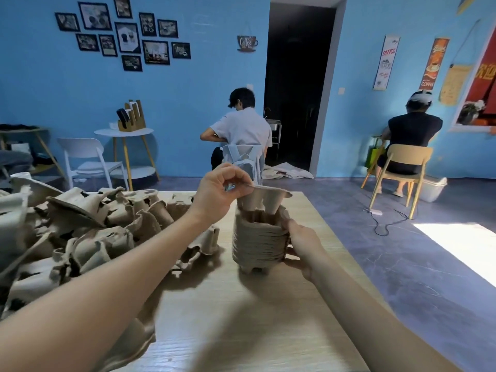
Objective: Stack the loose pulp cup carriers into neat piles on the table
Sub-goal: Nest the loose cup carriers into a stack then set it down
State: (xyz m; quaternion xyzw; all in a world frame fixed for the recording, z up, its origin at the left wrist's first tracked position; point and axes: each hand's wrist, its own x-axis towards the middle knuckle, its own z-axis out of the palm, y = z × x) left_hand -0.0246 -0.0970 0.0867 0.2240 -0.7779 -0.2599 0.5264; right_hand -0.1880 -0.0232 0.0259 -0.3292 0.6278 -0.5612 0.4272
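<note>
Pulp cup carriers are being gathered into one nested pile [259,237] that stands upright on the light wooden tabletop [241,318], just past its middle at about 12 o'clock from the viewer. The right hand [300,244] is laid against the pile's side at 3 o'clock, its fingers curved round the ribbed edges, so the pile is steadied. A single carrier [264,200] is held directly above the pile, its cup wells partly entered into the top layer; its rim is pinched between thumb and curled fingers of the left hand [218,191] at the 9 o'clock edge.

At 9 to 10 o'clock, near the pile but apart from it, the loose heap of carriers [80,226] is spread over the left of the tabletop, many tipped or overturned, one lying flat just beside the pile's base. Beyond the tabletop, a seated person [241,130] is seen at 12 o'clock and another seated person [410,132] at 2 o'clock, both facing the blue wall.

The step in hand is judged to be seating of the carrier. If it is pressed down with its wells out of line, it could jam or sit crooked, and the thin pulp rim could be torn by the one-sided pinch. A tall pile pushed from the left could also be tipped, were the right hand's support withdrawn.
</note>
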